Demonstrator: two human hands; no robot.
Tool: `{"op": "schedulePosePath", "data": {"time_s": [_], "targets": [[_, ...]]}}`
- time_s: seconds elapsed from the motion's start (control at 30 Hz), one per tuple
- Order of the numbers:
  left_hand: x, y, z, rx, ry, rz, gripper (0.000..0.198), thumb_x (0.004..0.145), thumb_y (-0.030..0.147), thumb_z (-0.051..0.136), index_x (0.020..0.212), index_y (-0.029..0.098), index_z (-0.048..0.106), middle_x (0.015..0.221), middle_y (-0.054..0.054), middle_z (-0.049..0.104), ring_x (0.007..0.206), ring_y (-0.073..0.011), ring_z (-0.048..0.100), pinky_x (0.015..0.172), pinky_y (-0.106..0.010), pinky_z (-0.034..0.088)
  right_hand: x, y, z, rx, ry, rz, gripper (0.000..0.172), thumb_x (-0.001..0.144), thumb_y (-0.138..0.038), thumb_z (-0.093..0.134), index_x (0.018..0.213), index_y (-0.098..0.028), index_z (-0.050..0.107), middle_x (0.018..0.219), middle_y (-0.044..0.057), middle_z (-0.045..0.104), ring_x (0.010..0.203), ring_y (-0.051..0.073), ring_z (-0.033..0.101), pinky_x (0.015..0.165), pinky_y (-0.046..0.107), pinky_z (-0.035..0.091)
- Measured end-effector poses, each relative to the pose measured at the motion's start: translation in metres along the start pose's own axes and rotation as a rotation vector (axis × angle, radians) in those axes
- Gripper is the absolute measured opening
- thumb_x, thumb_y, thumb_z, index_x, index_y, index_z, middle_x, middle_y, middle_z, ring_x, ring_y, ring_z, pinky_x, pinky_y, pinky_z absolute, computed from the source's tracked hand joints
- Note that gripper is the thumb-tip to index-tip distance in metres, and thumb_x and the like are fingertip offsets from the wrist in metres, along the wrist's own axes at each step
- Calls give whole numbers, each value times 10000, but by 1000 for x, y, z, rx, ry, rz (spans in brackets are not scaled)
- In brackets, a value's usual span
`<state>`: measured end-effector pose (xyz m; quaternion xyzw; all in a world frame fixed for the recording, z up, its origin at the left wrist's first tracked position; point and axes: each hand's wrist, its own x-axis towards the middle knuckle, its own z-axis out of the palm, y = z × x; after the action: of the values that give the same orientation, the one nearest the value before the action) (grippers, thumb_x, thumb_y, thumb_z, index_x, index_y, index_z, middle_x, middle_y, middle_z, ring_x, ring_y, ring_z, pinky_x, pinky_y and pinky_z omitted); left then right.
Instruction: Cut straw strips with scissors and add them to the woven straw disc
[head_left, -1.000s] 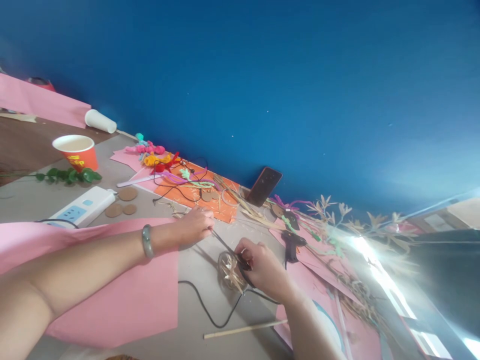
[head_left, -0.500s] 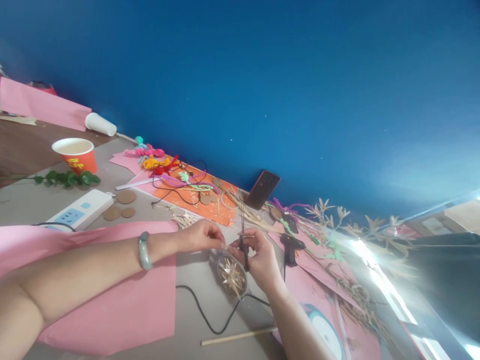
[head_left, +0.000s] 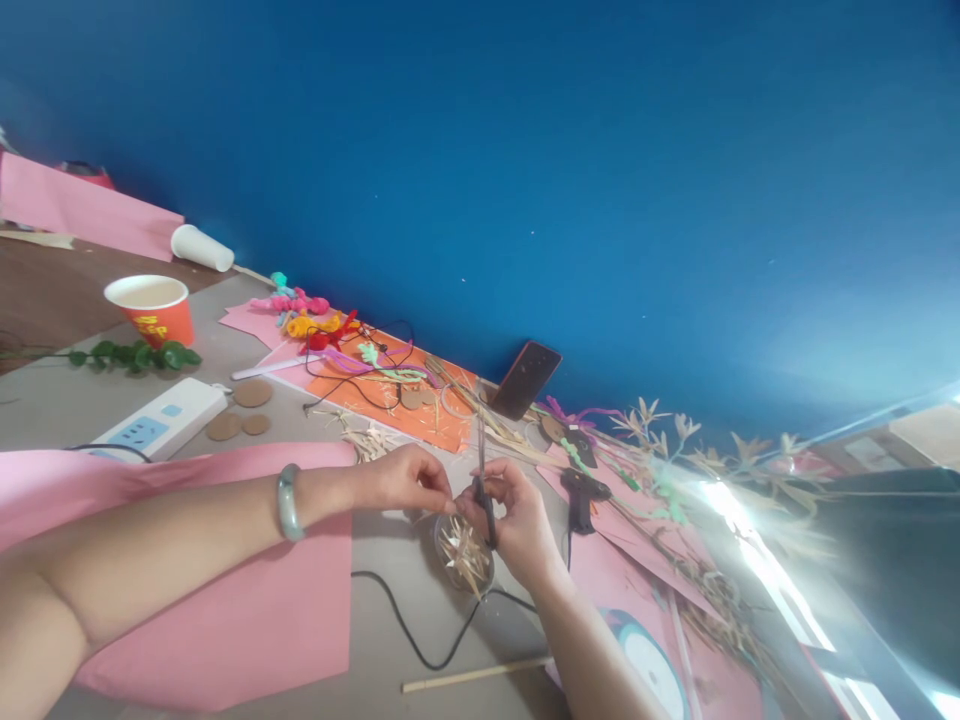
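Observation:
My right hand [head_left: 517,520] has its fingers closed around a pair of scissors [head_left: 484,485] with dark handles, the blades pointing up and away. Close beside it, my left hand [head_left: 412,482] is closed in a pinch, its fingertips meeting those of the right hand. Whatever the left fingertips hold is too small to make out. Just below both hands stands a small clear container [head_left: 465,560] filled with pale, dry leaf-like pieces. A jade-coloured bangle [head_left: 289,502] is on my left wrist.
A white power strip [head_left: 163,418], an orange paper cup [head_left: 154,310] and pink paper [head_left: 247,620] are at left. A phone [head_left: 526,380] leans on the blue wall. To the right are a black glue gun [head_left: 582,495] and dried stems. A black cable [head_left: 409,640] crosses the near table.
My left fingertips have shifted slightly right and down, toward the right hand. The scissors have turned a little, their blades leaning slightly left.

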<state>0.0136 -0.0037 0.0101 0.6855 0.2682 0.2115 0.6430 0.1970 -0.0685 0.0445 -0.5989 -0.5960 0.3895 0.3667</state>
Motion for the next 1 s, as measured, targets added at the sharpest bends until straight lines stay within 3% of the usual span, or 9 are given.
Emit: {"op": "schedulePosePath", "data": {"time_s": [0.4,0.57,0.73,1.0], "targets": [[-3,2,-3,-105,-119,-70,235,665,345,713,764,133,697,583,7,605,527,-88,509,549,-203,385,-2,-2,1,52,-13,-57,340,652,-253,722,886,-212,480,672,-11,637,561,118,535,551,238,418],[2,1,-3,-275,23,-92,245,621,317,744,743,126,650,576,1,627,511,-100,569,530,-207,391,6,7,-11,-42,47,-94,382,629,-328,754,872,-212,484,625,-28,602,579,126,527,569,243,413],[4,0,-4,-296,178,-50,205,663,295,698,748,130,611,676,-29,674,521,-97,591,469,-190,332,8,5,-22,-242,-22,-118,394,609,-356,761,863,-210,498,609,-40,575,563,119,472,586,256,403],[2,10,-5,-249,232,27,145,739,280,593,716,137,600,722,-41,684,581,-115,630,476,-197,338,3,0,-20,-559,-72,-133,305,618,-351,713,847,-211,569,637,-20,578,665,159,475,635,276,390]]}}
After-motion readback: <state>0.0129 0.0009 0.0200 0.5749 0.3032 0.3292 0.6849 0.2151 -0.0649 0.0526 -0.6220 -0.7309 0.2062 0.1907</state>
